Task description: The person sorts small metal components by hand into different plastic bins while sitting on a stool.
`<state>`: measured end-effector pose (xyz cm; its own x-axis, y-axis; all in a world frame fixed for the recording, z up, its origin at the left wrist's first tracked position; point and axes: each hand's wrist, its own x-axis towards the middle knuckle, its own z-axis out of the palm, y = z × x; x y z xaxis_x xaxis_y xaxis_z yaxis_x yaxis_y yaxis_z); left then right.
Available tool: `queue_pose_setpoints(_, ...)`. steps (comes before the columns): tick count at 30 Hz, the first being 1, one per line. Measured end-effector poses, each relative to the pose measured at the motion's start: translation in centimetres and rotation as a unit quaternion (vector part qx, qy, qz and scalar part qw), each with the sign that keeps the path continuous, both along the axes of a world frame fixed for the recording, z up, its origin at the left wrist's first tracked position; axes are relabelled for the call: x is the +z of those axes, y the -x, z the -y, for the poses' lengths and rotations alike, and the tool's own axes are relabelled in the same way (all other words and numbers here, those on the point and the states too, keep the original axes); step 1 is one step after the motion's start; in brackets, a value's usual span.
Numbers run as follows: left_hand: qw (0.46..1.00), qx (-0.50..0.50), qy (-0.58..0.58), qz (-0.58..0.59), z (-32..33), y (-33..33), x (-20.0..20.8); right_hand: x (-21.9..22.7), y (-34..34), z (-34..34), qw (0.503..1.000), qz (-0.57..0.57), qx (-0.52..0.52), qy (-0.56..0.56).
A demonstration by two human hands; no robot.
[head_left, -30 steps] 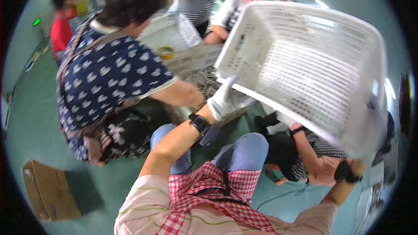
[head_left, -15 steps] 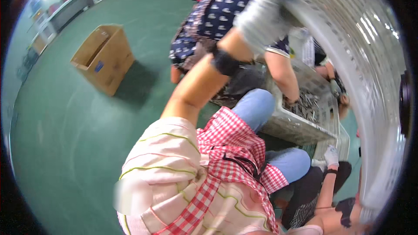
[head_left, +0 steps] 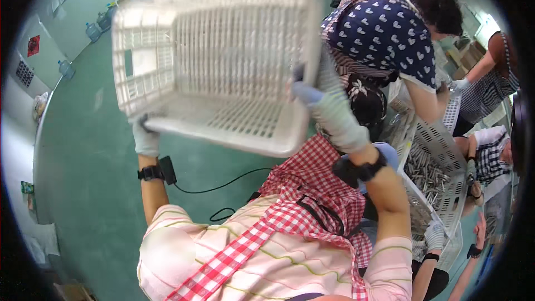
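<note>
The basket (head_left: 223, 138), white and slatted, was located in mid-air in front of the wearer, over the green floor (head_left: 89, 189) and apart from the crate. It was tilted, with its open side turned toward the wearer and its slatted bottom facing away.

The left hand (head_left: 146, 136), gloved, was closed around the rim at the basket's lower left corner. The right hand (head_left: 329, 108), gloved and blurred by motion, was closed on the right edge, above the lower right corner; its exact finger placement could not be told. Gripping opposite sides presumably balanced the wide frame, and the rim appeared to offer the firmest purchase.

A black wristband (head_left: 359, 170) encircled the right wrist. A black cable (head_left: 228, 184) ran below the basket, beside the checked apron (head_left: 251, 239).

To the right, well apart from the basket, stood the crate (head_left: 446, 134), with metal pieces (head_left: 426, 175) heaped between its walls. The high sides likely served to contain the loose heap. A co-worker in a heart-patterned shirt (head_left: 384, 33) leaned over the far edge area, and another person's gloved hand (head_left: 434, 237) was near the crate's near corner, probably for access.
</note>
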<state>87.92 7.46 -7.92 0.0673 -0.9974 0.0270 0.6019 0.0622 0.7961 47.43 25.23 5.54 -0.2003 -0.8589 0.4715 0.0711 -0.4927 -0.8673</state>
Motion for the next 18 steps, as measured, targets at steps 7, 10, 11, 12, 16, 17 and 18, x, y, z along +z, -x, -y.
queue_pose_setpoints(7,0.958,0.024,-0.273,0.081,1.2,-3.3,-11.5,-19.1,3.5,8.1,0.968,-0.005,-0.033,-0.248)
queue_pose_setpoints(10,0.929,-0.013,-0.346,0.129,1.3,-3.4,-16.3,-14.7,2.8,5.5,0.891,0.215,0.061,-0.395)
queue_pose_setpoints(11,0.923,-0.04,-0.351,0.155,2.2,-2.8,-17.7,-16.7,5.0,5.5,0.865,0.294,0.187,-0.361)
queue_pose_setpoints(12,0.9,-0.046,-0.372,0.222,3.5,-7.4,-19.3,-18.2,5.8,6.7,0.81,0.365,0.341,-0.308)
queue_pose_setpoints(16,0.933,0.019,-0.356,0.058,3.9,1.1,-21.7,-9.0,6.6,0.8,0.964,0.072,0.099,-0.238)
queue_pose_setpoints(17,0.905,-0.002,-0.383,0.188,4.4,1.7,-21.0,-7.3,7.5,-1.6,0.972,0.034,0.072,-0.223)
queue_pose_setpoints(18,0.862,-0.022,-0.399,0.31,4.4,1.9,-20.6,-4.0,8.1,-4.4,0.958,0.1,0.088,-0.253)
